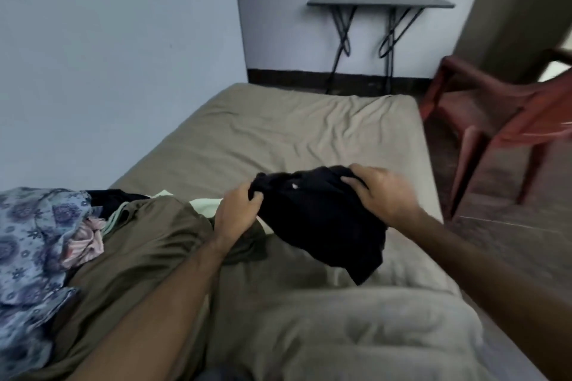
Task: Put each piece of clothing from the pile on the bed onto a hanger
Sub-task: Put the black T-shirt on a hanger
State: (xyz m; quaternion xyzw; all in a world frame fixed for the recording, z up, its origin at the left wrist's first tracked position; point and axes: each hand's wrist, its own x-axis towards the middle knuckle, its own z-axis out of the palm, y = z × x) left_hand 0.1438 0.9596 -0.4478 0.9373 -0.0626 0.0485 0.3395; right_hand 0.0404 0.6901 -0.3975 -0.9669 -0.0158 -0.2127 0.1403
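A black garment [318, 219] hangs bunched above the bed [278, 136], held between both hands. My left hand [236, 212] grips its left edge with curled fingers. My right hand [379, 192] grips its right upper edge. A small white tag shows near the garment's top. The clothes pile lies at the left of the bed: an olive-brown garment [139, 257], a blue floral cloth [28, 244], a pink striped piece [86, 241], a pale green piece [204, 206] and another black item [114, 196]. No hanger is in view.
A red-brown plastic chair [507, 114] stands on the floor to the right of the bed. A dark wall-mounted shelf with metal brackets [380, 1] is at the far wall. A pale wall runs along the bed's left side.
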